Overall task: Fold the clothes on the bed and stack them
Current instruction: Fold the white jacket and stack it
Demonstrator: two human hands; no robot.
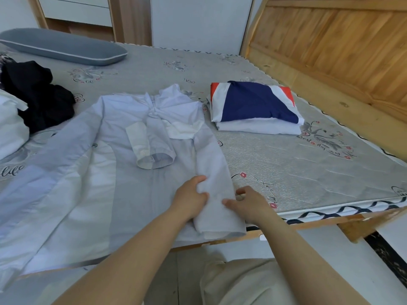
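Observation:
A pale blue long-sleeved shirt lies spread on the bed, collar away from me. Its right side is folded inward in a long strip, and one sleeve lies doubled across the chest. My left hand grips the inner edge of that folded strip near the hem. At the strip's outer edge my right hand pinches the cloth with its thumb on top. A stack of folded clothes, a navy, white and red garment on top of a white one, sits on the mattress to the right.
A black garment lies crumpled at the left, next to white fabric. A grey pillow lies at the far left. A wooden headboard runs along the right. The mattress edge is just in front of me.

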